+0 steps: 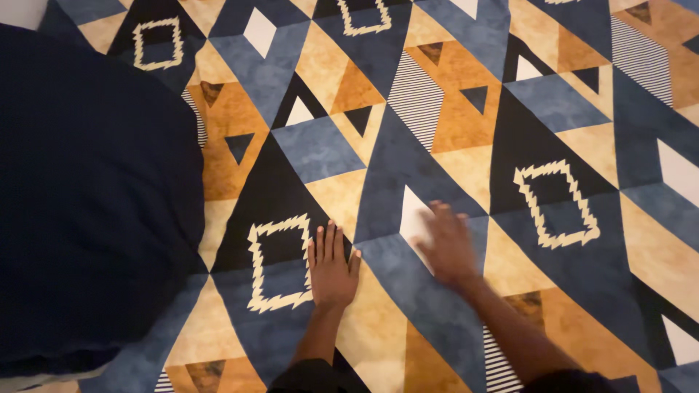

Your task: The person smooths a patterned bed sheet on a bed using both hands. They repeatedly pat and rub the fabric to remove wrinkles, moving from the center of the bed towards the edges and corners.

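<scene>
Your left hand lies flat, palm down, fingers together and straight, while your right hand (motion-blurred) is also palm down, fingers spread, both forearms extended.

- The patterned cover runs across the whole view in triangles and diamonds of slate blue, ochre orange, pale tan and black.
- Cream zigzag-edged diamond outlines sit on black-and-blue patches: one near the left hand, one to the right, more at the far edge.
- Thin black-and-white stripes fill some diamonds, far centre and near right.
- Small plain white diamonds are scattered about; the right hand covers part of one.
- On the left, a plain dark navy cushion, no pattern.
</scene>
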